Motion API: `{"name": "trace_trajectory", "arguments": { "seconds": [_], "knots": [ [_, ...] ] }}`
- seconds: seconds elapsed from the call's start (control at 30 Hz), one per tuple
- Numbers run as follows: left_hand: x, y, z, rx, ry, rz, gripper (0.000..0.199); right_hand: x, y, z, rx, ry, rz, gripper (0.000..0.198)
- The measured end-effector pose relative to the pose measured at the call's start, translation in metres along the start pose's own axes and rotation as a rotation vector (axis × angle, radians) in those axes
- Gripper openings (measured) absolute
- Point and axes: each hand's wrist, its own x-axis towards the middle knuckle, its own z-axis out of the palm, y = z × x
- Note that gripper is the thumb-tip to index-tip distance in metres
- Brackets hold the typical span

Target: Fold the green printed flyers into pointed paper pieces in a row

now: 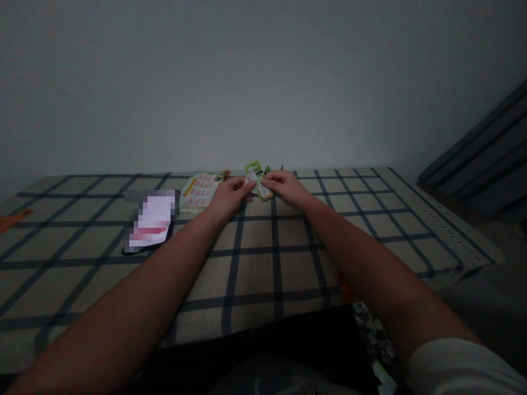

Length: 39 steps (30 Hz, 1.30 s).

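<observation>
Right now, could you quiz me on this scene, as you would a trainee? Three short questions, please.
1. True or false: both hands touch the green packet.
2. What lies just left of the left hand?
A. a printed sheet
B. a cup
C. a pair of scissors
3. Fill in: the cloth on the table bears a pattern of dark ____ on a pale ground.

Key
1. True: the left hand and the right hand meet at the packet, near the wall.
2. A: the printed sheet, with orange print, lies flat beside the hand. Further left lies a dark phone.
3. Lines, crossing in large checks.
</observation>
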Motion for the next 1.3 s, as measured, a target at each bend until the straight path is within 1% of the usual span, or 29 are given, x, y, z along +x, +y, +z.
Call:
{"name": "trace_trajectory", "arguments": {
  "seconds": [0.17,0.33,0.4,0.5,0.63,0.77,0.83,0.93,1.0,1.07,1.17,1.3],
  "knots": [
    [0.003,-0.005,0.0,-0.002,-0.003,-0.003,0.053,-0.003,-0.005,0.0,0.024,0.01,0.02,0.036],
    [0.008,-0.005,-0.002,0.023,0.162,0.023,0.053,-0.002,-0.004,0.002,0.049,-0.007,0.02,0.03],
    [0.009,-0.005,-0.003,-0.002,0.18,0.002,0.049,-0.002,-0.003,0.003,0.051,-0.031,0.005,0.026],
    [0.009,-0.004,-0.003,-0.063,0.15,-0.035,0.042,-0.003,-0.003,0.003,0.017,-0.059,0.002,0.023],
    [0.006,-0.002,0.0,-0.123,0.12,-0.079,0.04,-0.004,-0.005,0.003,-0.045,-0.09,0.028,0.018],
    [0.002,-0.003,0.002,-0.161,0.056,-0.107,0.038,-0.004,-0.007,0.003,-0.111,-0.104,0.035,0.016],
    [0.001,-0.003,0.003,-0.166,0.031,-0.1,0.037,-0.004,-0.009,0.003,-0.163,-0.092,0.017,0.016],
    [0.001,-0.003,0.002,-0.097,-0.001,-0.057,0.039,-0.005,-0.012,0.001,-0.241,-0.065,-0.023,0.018],
    [0.001,-0.004,0.001,-0.05,-0.028,-0.019,0.043,-0.006,-0.014,0.001,-0.276,-0.066,-0.035,0.021],
    [0.003,-0.005,0.0,-0.058,-0.051,0.0,0.044,-0.006,-0.014,0.001,-0.291,-0.078,-0.034,0.023],
    [0.004,-0.007,0.0,-0.085,-0.053,0.002,0.042,-0.006,-0.012,0.002,-0.264,-0.067,-0.013,0.024],
    [0.004,-0.005,-0.001,0.019,0.009,-0.006,0.036,-0.005,-0.009,0.002,-0.179,0.045,0.044,0.026]
  ]
}}
